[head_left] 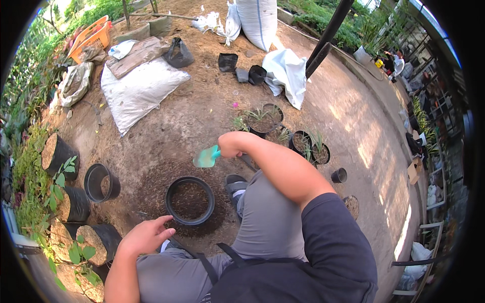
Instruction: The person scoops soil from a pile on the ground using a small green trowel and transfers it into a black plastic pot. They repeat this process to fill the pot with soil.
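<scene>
— grip check: our right hand [231, 145], mid-frame, is closed tight around a small green trowel [206, 157], blade out to the left.
— and our left hand [146, 235]?
— lower left, fingers loose and spread, holding nothing, just beside the black pot [190, 200] of soil below the trowel.
</scene>
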The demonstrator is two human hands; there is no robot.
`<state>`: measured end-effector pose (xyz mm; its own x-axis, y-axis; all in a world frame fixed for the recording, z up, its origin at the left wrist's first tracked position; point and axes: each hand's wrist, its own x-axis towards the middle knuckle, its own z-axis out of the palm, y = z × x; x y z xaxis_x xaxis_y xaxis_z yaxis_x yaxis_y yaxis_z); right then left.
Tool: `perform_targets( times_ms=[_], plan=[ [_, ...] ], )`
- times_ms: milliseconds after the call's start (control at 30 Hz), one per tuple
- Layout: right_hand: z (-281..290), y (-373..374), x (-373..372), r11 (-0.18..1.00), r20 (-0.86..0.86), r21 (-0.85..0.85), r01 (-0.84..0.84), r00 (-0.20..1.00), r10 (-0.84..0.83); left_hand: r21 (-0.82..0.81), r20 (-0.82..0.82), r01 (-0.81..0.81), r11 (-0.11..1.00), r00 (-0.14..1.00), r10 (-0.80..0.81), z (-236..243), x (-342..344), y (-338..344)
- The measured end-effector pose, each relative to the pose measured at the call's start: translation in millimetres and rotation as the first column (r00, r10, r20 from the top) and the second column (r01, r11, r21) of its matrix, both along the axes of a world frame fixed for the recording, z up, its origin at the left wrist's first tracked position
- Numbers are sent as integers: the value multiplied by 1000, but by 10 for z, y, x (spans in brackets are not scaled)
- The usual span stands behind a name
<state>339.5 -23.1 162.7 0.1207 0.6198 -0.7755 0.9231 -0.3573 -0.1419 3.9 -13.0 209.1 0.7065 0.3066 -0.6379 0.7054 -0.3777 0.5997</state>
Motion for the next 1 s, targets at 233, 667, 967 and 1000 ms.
perform_targets(
  times_ms=[233, 667, 967, 1000],
  plan=[
    [-119, 14, 65, 999, 10, 48, -23, 1000, 23, 237, 110, -61, 970, 993, 35, 206, -377, -182],
    [-358, -307, 293, 904, -244, 116, 411, 894, -375, 296, 370, -285, 912, 914, 165, -32, -652, -1522],
    [-446, -281, 166, 762, -418, -65, 644, 676, -607, 195, 574, -331, 923, 802, 166, -219, -920, -1526],
    [-470, -285, 161, 738, -444, -95, 668, 635, -632, 176, 595, -344, 922, 783, 179, -251, -940, -1514]
  ],
)
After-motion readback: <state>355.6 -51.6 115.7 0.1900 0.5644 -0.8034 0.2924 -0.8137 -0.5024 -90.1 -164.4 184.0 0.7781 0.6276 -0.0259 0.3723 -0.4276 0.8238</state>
